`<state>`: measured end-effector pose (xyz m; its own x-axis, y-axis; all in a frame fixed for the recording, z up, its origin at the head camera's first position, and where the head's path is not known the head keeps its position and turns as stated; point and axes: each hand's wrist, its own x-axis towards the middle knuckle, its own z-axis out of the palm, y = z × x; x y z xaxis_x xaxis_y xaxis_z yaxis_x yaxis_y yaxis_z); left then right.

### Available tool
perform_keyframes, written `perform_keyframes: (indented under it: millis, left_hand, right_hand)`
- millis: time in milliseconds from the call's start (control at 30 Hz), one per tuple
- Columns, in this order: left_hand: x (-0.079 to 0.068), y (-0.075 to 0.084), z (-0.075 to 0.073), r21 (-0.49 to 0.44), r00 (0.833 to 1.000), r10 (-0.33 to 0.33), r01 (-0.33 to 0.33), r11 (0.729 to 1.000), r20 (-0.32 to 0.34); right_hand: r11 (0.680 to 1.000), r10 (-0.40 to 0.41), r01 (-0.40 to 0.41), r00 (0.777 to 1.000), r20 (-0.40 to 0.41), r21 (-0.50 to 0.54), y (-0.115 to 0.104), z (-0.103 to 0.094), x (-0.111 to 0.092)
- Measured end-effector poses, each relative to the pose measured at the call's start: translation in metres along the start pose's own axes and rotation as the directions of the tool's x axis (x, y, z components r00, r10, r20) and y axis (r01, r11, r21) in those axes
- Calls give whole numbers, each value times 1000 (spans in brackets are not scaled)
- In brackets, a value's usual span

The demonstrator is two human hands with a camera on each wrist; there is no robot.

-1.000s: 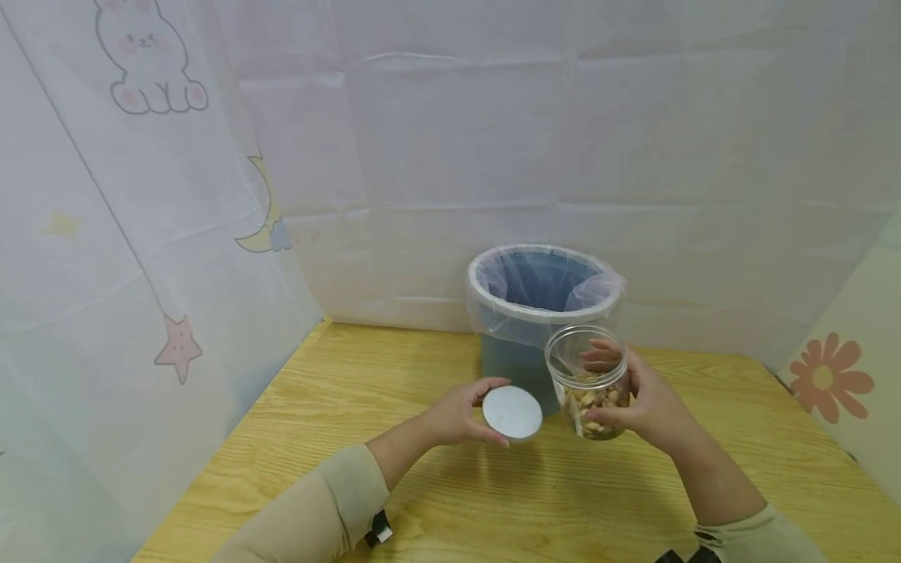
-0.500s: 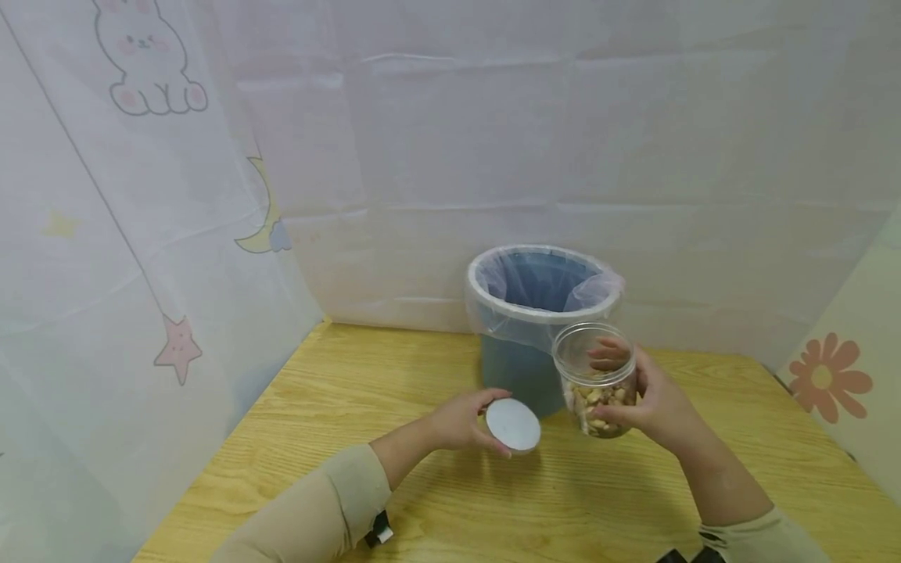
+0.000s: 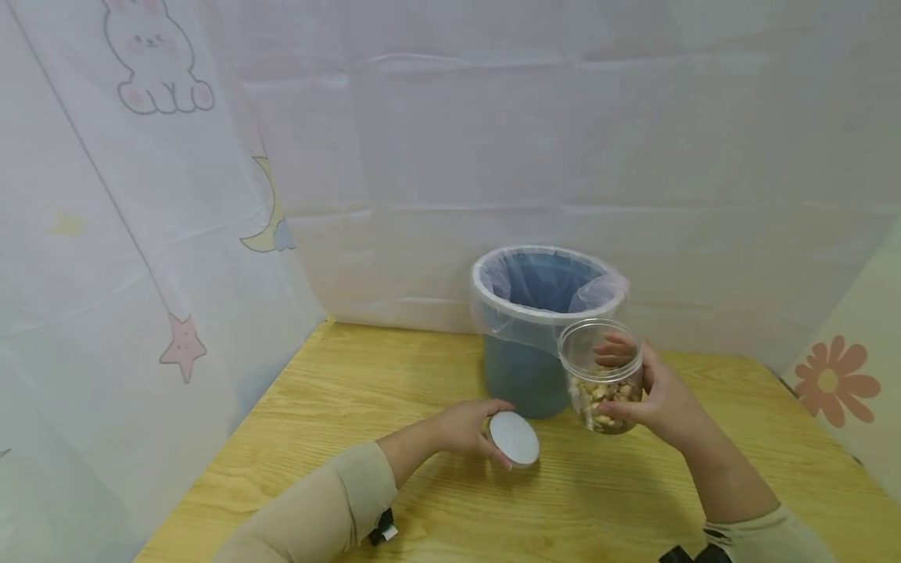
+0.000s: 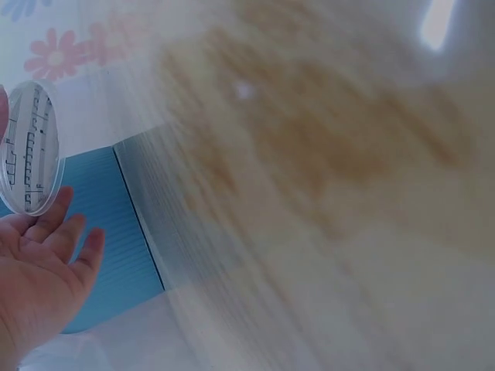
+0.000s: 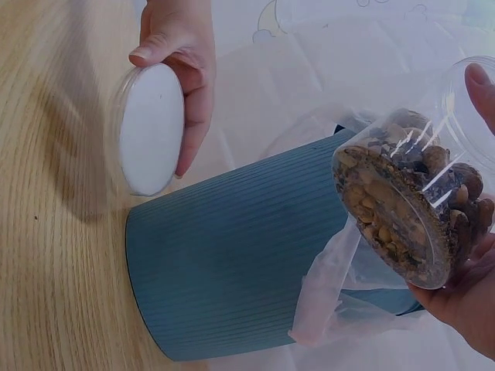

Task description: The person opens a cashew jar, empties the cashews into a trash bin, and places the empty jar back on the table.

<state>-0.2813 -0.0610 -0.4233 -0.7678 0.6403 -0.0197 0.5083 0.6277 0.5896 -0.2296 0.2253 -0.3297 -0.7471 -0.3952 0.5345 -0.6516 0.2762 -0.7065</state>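
My left hand (image 3: pixel 461 428) pinches a round jar lid (image 3: pixel 515 439) by its edge, the white liner facing up toward the head view. In the left wrist view the outer face of the lid (image 4: pixel 32 151) shows dark printed marks. To the right, my right hand (image 3: pixel 669 407) grips a clear plastic jar (image 3: pixel 580 363) around its side, fingers behind and thumb in front. Its mouth is uncovered and leans a little toward the bin. Tan and brown dried pieces (image 5: pixel 394 224) fill its lower part, heaped against the wall. Both lid and jar are held above the table.
A blue-green bin (image 3: pixel 524 375) with a white rim and a thin pinkish liner bag (image 3: pixel 601 291) stands behind the hands, its opening upward. The jar overlaps its right front in the head view. A wood-grain table (image 3: pixel 394 367) lies below, with printed curtains (image 3: pixel 450 141) around it.
The jar in my right hand has shifted right and slightly up. My left hand has lowered a little, and the lid in it has tilted.
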Motion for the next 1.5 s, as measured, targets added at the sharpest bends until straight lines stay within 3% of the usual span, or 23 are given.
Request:
perform_keyframes:
  millis: [367,633,1500]
  left_hand:
    - [3,-4,4,34,997,-60,58,998,48]
    - [3,-8,3,67,997,-42,37,997,70]
    - [2,-7,4,41,990,-52,47,998,127]
  right_hand:
    - [1000,22,-22,1000,-4,-15,0,-1,-1]
    - [999,33,-33,999,-9,-10,1,-3,-3]
    - [985,-33,35,999,-16,167,1,-6,-4]
